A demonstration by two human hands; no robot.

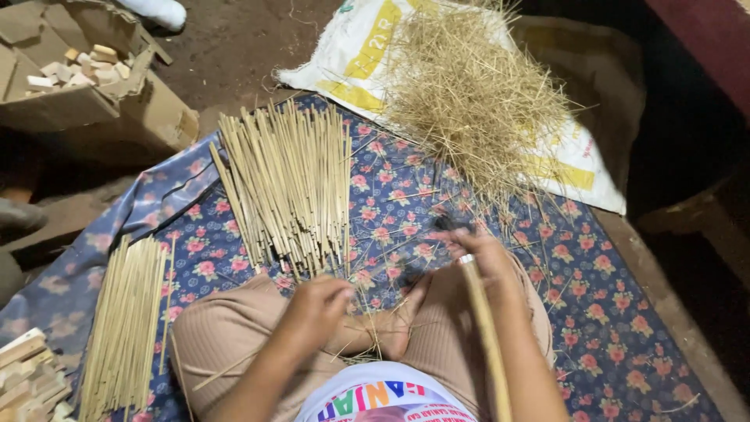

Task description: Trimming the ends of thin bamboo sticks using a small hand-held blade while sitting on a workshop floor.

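Note:
I sit cross-legged on a blue flowered cloth [594, 312]. My right hand [478, 256] grips a long pale bamboo strip [488, 336] that runs down toward my body, and a dark blade-like tool shows at its fingers. My left hand [316, 306] is closed over my lap near my foot, fingers curled around thin slivers; what exactly it holds is hard to tell. A fan of cut bamboo sticks [289, 184] lies just ahead of my knees.
A second bundle of sticks [125, 320] lies at the left. A heap of thin shavings [469, 94] rests on a white and yellow sack [351, 55]. A cardboard box of wood blocks [86, 78] stands far left; more blocks [27, 383] at bottom left.

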